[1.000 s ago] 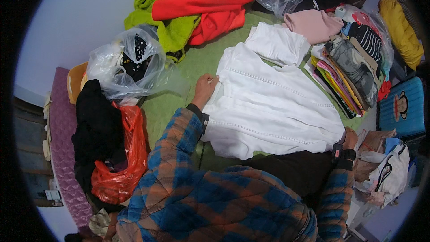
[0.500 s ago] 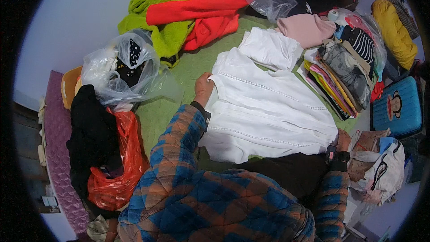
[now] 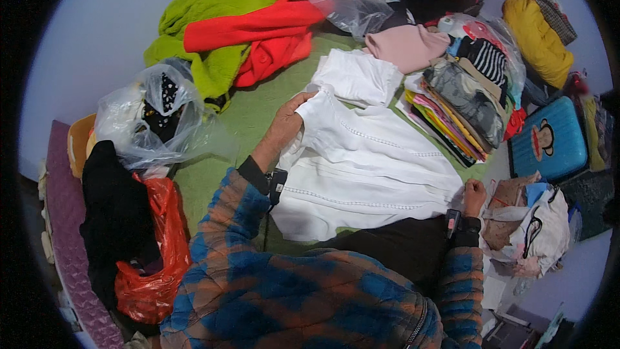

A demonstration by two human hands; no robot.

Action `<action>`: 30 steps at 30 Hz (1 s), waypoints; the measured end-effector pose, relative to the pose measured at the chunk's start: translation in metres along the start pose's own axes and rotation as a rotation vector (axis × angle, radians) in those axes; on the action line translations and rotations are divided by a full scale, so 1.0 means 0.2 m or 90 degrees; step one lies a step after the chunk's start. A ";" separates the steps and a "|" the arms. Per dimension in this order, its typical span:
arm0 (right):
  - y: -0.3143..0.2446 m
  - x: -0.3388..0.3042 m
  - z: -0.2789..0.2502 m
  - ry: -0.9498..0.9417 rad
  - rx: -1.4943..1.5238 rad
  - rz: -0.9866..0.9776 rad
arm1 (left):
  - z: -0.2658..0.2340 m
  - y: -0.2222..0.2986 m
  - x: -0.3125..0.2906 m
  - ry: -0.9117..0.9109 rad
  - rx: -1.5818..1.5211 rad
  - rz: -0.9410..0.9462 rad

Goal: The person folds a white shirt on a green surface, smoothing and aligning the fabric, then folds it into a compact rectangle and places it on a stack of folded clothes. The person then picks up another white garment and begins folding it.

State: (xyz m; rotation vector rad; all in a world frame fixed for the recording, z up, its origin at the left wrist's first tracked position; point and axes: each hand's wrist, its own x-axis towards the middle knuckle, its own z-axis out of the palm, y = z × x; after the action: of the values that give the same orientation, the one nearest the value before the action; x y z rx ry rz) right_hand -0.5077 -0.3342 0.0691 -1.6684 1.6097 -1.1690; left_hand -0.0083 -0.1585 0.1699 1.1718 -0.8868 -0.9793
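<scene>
A white short-sleeved blouse (image 3: 381, 161) with rows of openwork trim lies spread sideways in front of me. My left hand (image 3: 285, 123) is closed on its far left edge, and the cloth there is raised into a fold. At the blouse's right end, my right hand (image 3: 475, 198) is closed on the near corner; its fingertips are partly hidden. Just beyond the blouse is a folded white garment (image 3: 361, 76). A stack of folded clothes (image 3: 452, 106) in several colours stands to the right of it.
Lime green (image 3: 219, 10) and red garments (image 3: 271, 39) are heaped at the far left. Clear plastic bags (image 3: 155, 116), a black garment (image 3: 116, 207) and a red bag (image 3: 155, 291) line the left. A pink folded cloth (image 3: 410, 48) and a blue case (image 3: 549, 139) are at right.
My left hand has lifted the blouse's far left edge and moved it away from me, folding the cloth up. My right hand stays at the right end, its fingers now more curled. The view has shifted.
</scene>
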 end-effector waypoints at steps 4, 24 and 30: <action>-0.40 -0.05 0.04 0.017 -0.040 -0.213 | 0.16 0.18 -0.04 -0.137 -0.051 -0.054; -1.24 -0.30 0.22 -0.316 0.172 -0.194 | 0.36 0.12 -0.03 -0.553 0.429 -0.035; -1.20 -0.19 0.16 -0.317 0.198 0.015 | 0.23 -0.01 -0.01 -0.435 0.140 -0.194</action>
State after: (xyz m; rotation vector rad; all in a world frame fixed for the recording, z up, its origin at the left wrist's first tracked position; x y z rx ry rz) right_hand -0.3547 -0.2687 0.2501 -1.5708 1.0766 -0.8494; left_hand -0.0517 -0.1711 0.1764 1.1896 -1.4063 -1.6140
